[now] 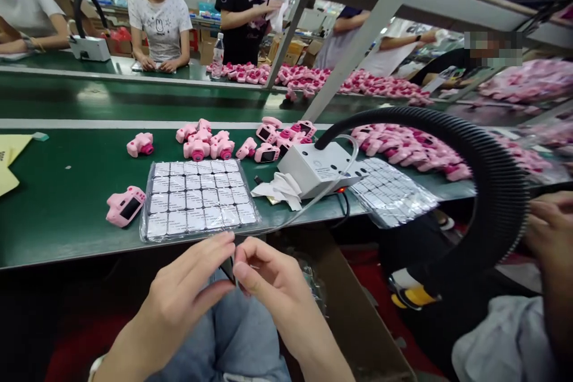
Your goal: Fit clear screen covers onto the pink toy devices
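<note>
Two hands, left hand (179, 292) and right hand (268, 286) fingers pinching thin dark strip (228, 267), near glossy plastic-wrapped tray (197, 197).

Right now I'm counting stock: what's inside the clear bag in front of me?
The clear bag holds rows of small silver-white rectangular pieces, laid flat. Whether more layers lie underneath is hidden.

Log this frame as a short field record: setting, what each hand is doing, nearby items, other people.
setting: green bench on an assembly line
left hand: fingers pinch a small dark piece
right hand: fingers meet the same piece
nearest: wrapped tray of white blocks, pink toy camera
also: white lamp base, black hose
others: co-worker's hand at right
</note>
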Motion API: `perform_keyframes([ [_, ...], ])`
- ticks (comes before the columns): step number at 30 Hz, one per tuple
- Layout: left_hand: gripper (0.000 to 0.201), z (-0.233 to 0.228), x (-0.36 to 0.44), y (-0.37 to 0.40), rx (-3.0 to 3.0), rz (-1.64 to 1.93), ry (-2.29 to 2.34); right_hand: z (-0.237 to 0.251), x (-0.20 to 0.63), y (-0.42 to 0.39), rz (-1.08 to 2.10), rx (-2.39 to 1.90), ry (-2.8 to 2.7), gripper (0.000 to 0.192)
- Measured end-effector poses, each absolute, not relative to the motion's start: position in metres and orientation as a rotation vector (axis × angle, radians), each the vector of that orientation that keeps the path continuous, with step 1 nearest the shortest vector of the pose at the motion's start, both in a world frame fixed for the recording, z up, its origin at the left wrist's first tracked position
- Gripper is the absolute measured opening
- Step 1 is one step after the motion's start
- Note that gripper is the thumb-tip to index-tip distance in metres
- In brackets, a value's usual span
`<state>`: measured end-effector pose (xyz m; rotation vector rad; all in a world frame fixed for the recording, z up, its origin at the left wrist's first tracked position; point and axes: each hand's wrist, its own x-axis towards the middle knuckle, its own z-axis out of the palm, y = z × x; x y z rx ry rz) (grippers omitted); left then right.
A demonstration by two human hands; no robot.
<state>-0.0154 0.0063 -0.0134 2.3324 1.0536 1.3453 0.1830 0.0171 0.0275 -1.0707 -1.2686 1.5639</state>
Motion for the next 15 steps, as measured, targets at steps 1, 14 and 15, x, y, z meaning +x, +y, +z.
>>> perform_keyframes([
  [1,0.050,-0.014,-0.016,0.004,2.336,1.312,1.034,0.026,0.185,0.016,1.679,-1.017,-1.206,0.037],
  [14,0.053,-0.038,0.004,-0.022,1.785,1.366,1.130,0.002,0.203,-0.008,2.006,-0.852,-0.664,0.043],
  [15,0.051,-0.041,0.005,-0.022,1.638,1.411,1.177,0.002,0.206,-0.015,1.985,-0.864,-0.671,0.043],
])
